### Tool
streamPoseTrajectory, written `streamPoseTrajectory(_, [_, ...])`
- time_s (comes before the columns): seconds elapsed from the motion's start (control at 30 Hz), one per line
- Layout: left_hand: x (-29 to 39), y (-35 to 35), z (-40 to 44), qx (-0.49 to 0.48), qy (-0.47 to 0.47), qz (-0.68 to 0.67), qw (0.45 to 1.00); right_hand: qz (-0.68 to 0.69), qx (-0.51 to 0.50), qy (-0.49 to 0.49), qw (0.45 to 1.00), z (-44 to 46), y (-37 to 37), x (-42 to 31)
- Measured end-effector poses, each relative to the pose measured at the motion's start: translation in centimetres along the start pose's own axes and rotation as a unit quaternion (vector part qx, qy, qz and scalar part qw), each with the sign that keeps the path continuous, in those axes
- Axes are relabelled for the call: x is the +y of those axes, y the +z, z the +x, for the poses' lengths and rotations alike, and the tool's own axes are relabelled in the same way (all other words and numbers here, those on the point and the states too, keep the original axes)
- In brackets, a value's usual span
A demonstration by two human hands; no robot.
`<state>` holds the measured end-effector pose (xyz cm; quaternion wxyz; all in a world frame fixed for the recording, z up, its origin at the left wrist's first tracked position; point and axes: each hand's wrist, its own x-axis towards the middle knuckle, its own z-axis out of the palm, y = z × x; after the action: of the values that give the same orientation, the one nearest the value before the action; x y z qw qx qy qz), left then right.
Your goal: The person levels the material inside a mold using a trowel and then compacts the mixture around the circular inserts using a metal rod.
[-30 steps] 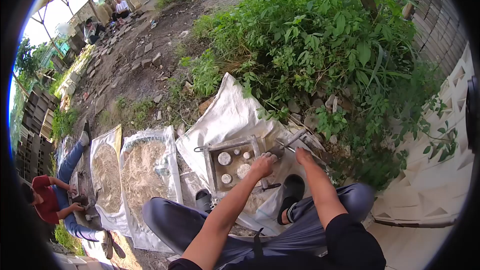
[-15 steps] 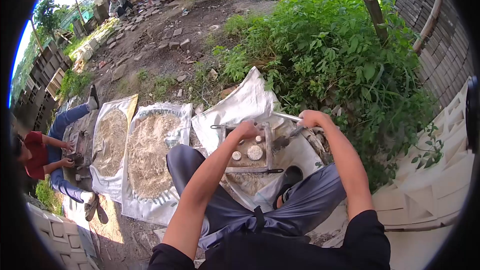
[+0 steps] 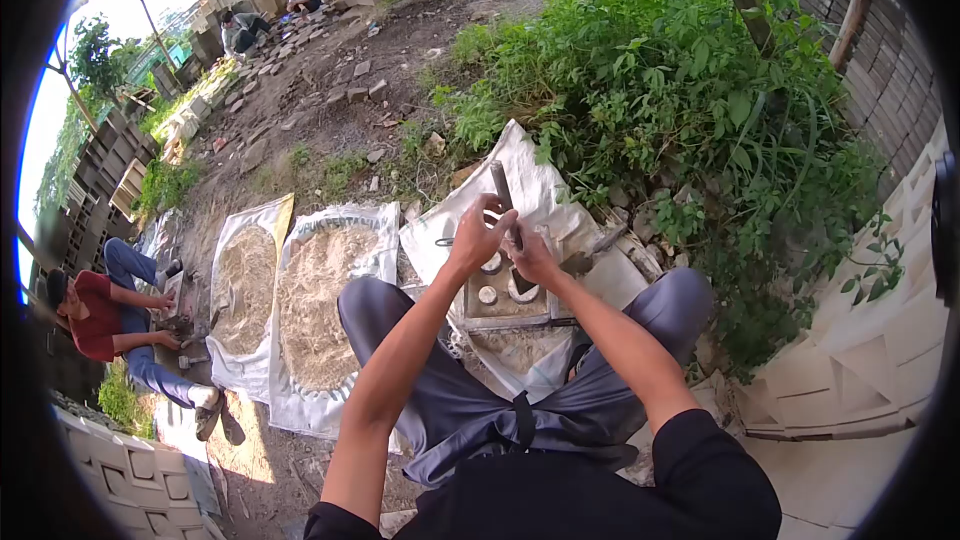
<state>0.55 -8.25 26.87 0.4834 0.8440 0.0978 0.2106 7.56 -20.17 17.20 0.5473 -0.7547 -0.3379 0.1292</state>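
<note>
Head camera: at mid-frame, the left hand (image 3: 480, 233) and right hand (image 3: 533, 258) curl closed around a slim grey rod (image 3: 499, 180), its bare end pointing upward. Just below, pale round discs (image 3: 487, 295) sit inside a rectangular frame (image 3: 505, 323) on white sacking (image 3: 527, 183).

Your left hand (image 3: 477, 238) and right hand (image 3: 534, 260) around a grey rod (image 3: 499, 180) (tip toward twelve o'clock), frame (image 3: 505, 322) at six.

Frame (image 3: 508, 322): far side partly hidden behind the fingers (image 3: 503, 227). Well beyond it, two crouched people (image 3: 303, 0): handiwork too small to tell.
</note>
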Motion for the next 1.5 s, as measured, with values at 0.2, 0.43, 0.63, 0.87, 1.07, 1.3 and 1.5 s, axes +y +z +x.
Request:
streamPoseTrajectory(0.2, [-2.8,3.0,0.3,-0.049,-0.109,-0.099,0.988,0.039,0.06,0.002,0.997,-0.9,-0.1,2.2])
streamPoseTrajectory(0.43, [-11.2,4.3,0.3,-0.119,-0.102,0.215,0.964,-0.039,0.147,0.013,0.988,-0.7,-0.8,1.9])
streamPoseTrajectory(0.63, [-17.3,4.5,-5.1,-0.264,-0.268,0.367,0.851,0.019,0.21,0.004,0.978,-0.1,-2.1,-2.2])
streamPoseTrajectory(0.87, [-23.4,7.5,-6.8,-0.155,-0.334,0.405,0.837,0.109,0.159,0.056,0.98,1.2,-1.4,0.2])
streamPoseTrajectory(1.07, [-24.0,8.6,-8.1,-0.017,-0.285,0.379,0.88,0.161,0.166,0.002,0.973,1.5,1.0,-1.8])
streamPoseTrajectory(1.3, [-22.9,7.7,-7.9,0.065,-0.233,0.269,0.932,0.175,0.016,0.079,0.981,1.2,2.7,-1.1])
streamPoseTrajectory(1.5, [-22.8,7.5,-7.6,0.049,-0.263,0.247,0.931,0.111,0.004,0.007,0.994,-0.4,2.6,-0.9])
